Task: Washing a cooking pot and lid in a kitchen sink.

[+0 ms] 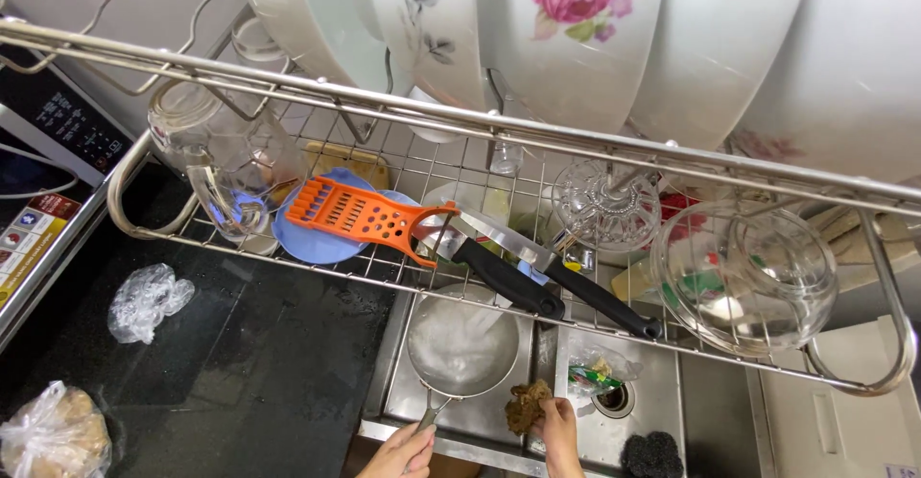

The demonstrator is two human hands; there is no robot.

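In the steel sink (662, 411), the left hand (401, 453) has its fingers wrapped round the handle of a small round steel saucepan (462, 344), one pan, full of cloudy water. Just right of the pan, the right hand (559, 430) pinches one brown scouring sponge (527, 406). Scrubbing looks barely begun. Above the sink, a wire rack (480, 132) carries two black-handled knives (537, 276) and one orange grater (365, 214).

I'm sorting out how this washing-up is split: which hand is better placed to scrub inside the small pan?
Right. The right hand already holds the brown scrubber beside the pan, while the left hand is busy gripping the pan's handle over the sink.
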